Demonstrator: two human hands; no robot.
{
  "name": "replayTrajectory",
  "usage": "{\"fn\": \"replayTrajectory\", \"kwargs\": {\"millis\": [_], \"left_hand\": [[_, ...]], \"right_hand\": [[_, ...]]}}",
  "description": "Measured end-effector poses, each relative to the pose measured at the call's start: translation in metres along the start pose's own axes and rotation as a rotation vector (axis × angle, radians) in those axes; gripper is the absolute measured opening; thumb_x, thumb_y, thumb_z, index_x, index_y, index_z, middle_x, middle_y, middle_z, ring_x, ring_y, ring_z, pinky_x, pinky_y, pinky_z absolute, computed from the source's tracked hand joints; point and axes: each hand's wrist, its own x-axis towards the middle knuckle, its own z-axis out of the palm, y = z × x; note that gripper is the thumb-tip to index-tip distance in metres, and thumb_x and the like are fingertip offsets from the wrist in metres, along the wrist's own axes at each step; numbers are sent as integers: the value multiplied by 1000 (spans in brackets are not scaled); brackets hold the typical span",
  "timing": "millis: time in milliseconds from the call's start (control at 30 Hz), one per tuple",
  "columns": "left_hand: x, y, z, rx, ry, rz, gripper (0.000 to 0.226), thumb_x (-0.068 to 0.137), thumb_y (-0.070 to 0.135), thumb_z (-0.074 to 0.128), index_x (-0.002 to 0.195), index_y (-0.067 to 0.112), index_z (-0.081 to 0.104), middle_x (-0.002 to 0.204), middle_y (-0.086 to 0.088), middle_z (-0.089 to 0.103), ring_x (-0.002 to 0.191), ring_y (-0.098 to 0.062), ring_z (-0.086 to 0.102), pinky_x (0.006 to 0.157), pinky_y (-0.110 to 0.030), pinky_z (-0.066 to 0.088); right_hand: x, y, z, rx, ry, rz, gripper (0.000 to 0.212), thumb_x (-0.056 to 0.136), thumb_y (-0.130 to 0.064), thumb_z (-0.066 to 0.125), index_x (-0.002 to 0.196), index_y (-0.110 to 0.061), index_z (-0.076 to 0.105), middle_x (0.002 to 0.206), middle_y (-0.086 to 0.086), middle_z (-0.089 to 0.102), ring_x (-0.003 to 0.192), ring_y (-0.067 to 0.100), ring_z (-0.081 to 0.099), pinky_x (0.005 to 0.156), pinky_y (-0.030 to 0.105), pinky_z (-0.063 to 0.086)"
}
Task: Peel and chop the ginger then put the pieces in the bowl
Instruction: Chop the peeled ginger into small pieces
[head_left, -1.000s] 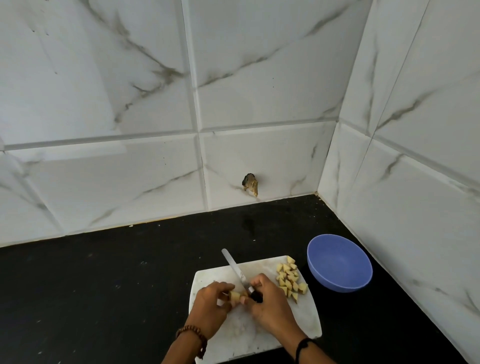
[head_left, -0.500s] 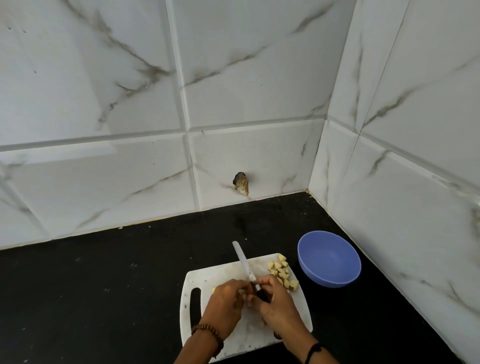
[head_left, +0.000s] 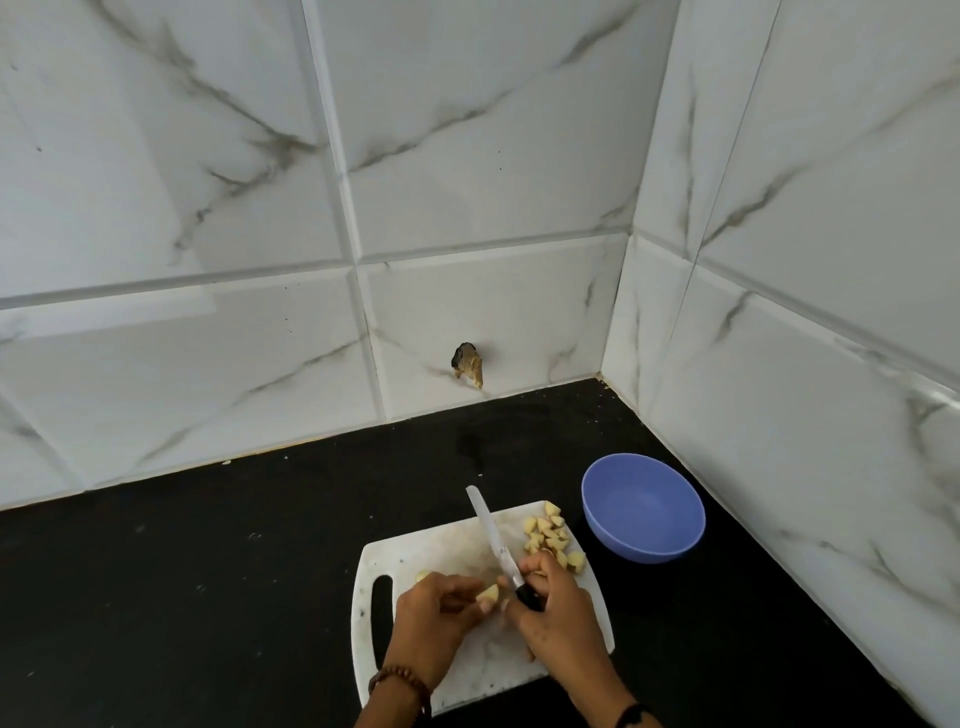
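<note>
Ginger (head_left: 488, 593) pinched in left grip (head_left: 436, 623); right grip (head_left: 558, 618) held knife (head_left: 491, 535).
Risk: small piece could slip, blade nicking left grip.

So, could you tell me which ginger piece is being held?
The ginger piece pinched by the left hand, beside the knife; the other pieces lie loose on the cutting board.

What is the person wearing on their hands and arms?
No gloves, and no sleeves in view. The left hand has a bracelet of round brown beads on its wrist. The right hand has a thin black band on its wrist.
</note>
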Motion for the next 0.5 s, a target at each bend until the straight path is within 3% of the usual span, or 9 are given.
{"fn": "replayTrajectory", "kwargs": {"millis": [100, 200, 267, 500], "left_hand": [[-3, -2, 11, 135, 73, 81, 15, 78, 32, 76, 92, 29, 77, 88, 15, 67, 78, 6, 63, 77, -5, 48], [-5, -3, 20, 140, 137, 105, 16, 78, 30, 77, 93, 25, 77, 88, 15, 67, 77, 7, 62, 75, -3, 46], [-7, -3, 21, 89, 165, 96, 16, 77, 30, 77, 92, 25, 76, 86, 15, 67, 80, 8, 62, 74, -3, 46], [-9, -7, 24, 74, 212, 127, 16, 77, 22, 78, 93, 23, 76, 85, 17, 68, 80, 9, 63, 73, -2, 46]], "right_hand": [[-1, 6, 1, -124, 0, -28, 18, 90, -33, 68, 103, -35, 55, 100, -12, 66, 100, 5, 61, 86, 22, 54], [-6, 10, -1, -171, 25, -54, 17, 92, -36, 64, 106, -33, 56, 100, -13, 64, 95, 0, 59, 75, 8, 46], [-12, 13, -1, -213, 30, -89, 13, 96, -37, 58, 106, -31, 57, 97, -13, 65, 91, -2, 60, 72, 6, 44], [-25, 19, -5, -254, -87, -138, 23, 101, -38, 47, 123, -43, 52, 112, -21, 61, 103, -9, 54, 88, 2, 40]]}}
